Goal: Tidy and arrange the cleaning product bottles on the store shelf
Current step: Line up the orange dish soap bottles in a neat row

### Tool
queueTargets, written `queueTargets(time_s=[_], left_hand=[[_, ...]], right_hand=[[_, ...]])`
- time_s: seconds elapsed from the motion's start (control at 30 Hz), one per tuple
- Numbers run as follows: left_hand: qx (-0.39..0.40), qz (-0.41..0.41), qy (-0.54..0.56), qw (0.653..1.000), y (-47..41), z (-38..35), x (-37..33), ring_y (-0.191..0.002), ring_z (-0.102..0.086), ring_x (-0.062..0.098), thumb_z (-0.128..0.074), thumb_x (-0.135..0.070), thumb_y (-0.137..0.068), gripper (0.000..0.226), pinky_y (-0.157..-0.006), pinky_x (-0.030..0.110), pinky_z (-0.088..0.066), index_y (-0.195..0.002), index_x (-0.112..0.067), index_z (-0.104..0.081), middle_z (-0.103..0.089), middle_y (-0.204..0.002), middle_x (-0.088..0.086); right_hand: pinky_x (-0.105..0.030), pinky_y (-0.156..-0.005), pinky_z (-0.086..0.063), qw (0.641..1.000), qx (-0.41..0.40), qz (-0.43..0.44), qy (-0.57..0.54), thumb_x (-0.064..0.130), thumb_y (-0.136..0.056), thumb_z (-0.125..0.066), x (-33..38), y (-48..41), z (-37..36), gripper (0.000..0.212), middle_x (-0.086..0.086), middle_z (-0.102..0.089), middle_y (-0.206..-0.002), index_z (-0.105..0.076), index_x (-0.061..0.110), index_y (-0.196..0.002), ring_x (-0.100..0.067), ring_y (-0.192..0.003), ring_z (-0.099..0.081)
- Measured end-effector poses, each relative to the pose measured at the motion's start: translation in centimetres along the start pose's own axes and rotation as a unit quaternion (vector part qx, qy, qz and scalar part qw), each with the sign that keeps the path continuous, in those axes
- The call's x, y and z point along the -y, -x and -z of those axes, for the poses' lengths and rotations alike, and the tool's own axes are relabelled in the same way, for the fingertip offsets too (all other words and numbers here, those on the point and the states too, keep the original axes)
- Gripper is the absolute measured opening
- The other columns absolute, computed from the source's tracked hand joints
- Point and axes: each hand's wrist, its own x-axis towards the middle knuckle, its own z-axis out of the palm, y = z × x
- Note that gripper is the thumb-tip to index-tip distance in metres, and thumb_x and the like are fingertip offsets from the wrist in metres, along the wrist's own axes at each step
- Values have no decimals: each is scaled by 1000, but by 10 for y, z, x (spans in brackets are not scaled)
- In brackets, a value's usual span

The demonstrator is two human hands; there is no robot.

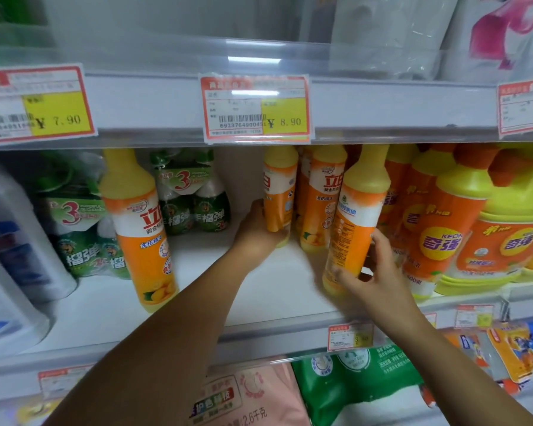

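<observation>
On the white middle shelf [259, 290] stand several orange-and-yellow dish soap bottles. My left hand [257, 226] reaches deep into the shelf and grips one such bottle [279, 192] near the back, upright. My right hand [373, 272] holds the lower part of another orange bottle [356, 216] near the front; it leans slightly and shows its back label. A third bottle [322, 195] stands between and behind them. A lone orange bottle [139, 229] stands apart on the left.
Green multi-pack bottles [185, 198] and white-blue jugs [16, 235] fill the left. Large orange-yellow jugs [490, 229] crowd the right. Price tags [256, 109] hang on the shelf rail above. Bagged goods [348, 382] lie on the shelf below. Bare shelf shows between the lone bottle and my hands.
</observation>
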Motion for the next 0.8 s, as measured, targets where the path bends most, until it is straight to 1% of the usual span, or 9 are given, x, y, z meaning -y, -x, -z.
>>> queueTargets(time_s=[0.07, 0.17, 0.27, 0.33, 0.4, 0.6, 0.67, 0.73, 0.8], left_hand=[[-15, -5, -57, 998, 1, 2, 2, -89, -65, 19, -76, -43, -56, 58, -78, 38, -55, -109, -29, -56, -66, -100, -2], [-45, 9, -137, 990, 1, 2, 3, -86, -60, 21, -74, -62, -50, 67, -75, 34, -53, -106, -28, -58, -57, -100, 3], [-33, 6, -155, 987, -3, 1, 2, -87, -64, 21, -69, -70, -53, 69, -71, 31, -52, -106, -26, -60, -64, -101, 1], [-18, 17, -107, 994, -4, -1, -1, -93, -65, 21, -74, -61, -63, 64, -72, 28, -48, -113, -22, -59, -67, -107, 1], [-28, 39, -60, 997, -4, -5, -2, -98, -63, 23, -75, -53, -69, 65, -75, 28, -45, -119, -17, -52, -64, -111, 1], [-18, 21, -3, 1000, 7, -13, 3, -87, -55, 16, -75, -37, -76, 56, -74, 28, -42, -116, -14, -43, -54, -101, -5], [2, 2, 1, 1000, 8, -13, 6, -82, -60, 20, -72, -32, -71, 43, -67, 27, -44, -105, -16, -50, -58, -93, -2], [26, -4, -10, 1000, 10, -11, 7, -69, -58, 23, -63, -27, -64, 24, -57, 25, -41, -83, -19, -50, -56, -75, 0], [32, -5, -24, 999, 12, -9, 6, -66, -54, 20, -63, -17, -68, 18, -56, 23, -38, -77, -23, -48, -54, -69, -2]], right_hand=[[-19, -80, -47, 1000, 14, -5, 10, 16, -80, -72, -6, 1, 1, 63, 19, -61, -109, -39, 37, -130, -2, -102, -60], [-25, -86, -50, 1000, 15, -6, 18, 17, -80, -72, -11, 0, 1, 64, 14, -63, -114, -40, 33, -133, -4, -103, -62], [-23, -84, -51, 1000, 13, -6, 18, 19, -79, -74, -13, -2, 0, 65, 13, -62, -117, -39, 33, -132, -6, -105, -62], [-21, -82, -50, 1000, 7, -7, 18, 19, -79, -75, -13, -3, -1, 65, 16, -60, -116, -38, 35, -130, -5, -105, -61], [-18, -79, -50, 1000, 6, -10, 27, 20, -79, -75, -14, -3, -2, 66, 17, -59, -114, -36, 38, -129, -2, -104, -60], [-22, -82, -50, 999, -12, -17, 45, 22, -77, -76, -12, -6, -6, 70, 10, -59, -117, -35, 31, -133, -9, -101, -62], [-24, -82, -50, 998, -27, -17, 54, 21, -76, -78, -9, -8, -9, 73, 10, -58, -114, -35, 29, -134, -10, -98, -61], [-25, -82, -49, 997, -44, -17, 69, 22, -75, -79, -7, -9, -13, 75, 11, -58, -110, -34, 28, -135, -7, -93, -60], [-28, -82, -49, 994, -61, -19, 86, 24, -73, -81, -7, -10, -16, 78, 11, -57, -109, -33, 29, -134, -8, -91, -59]])
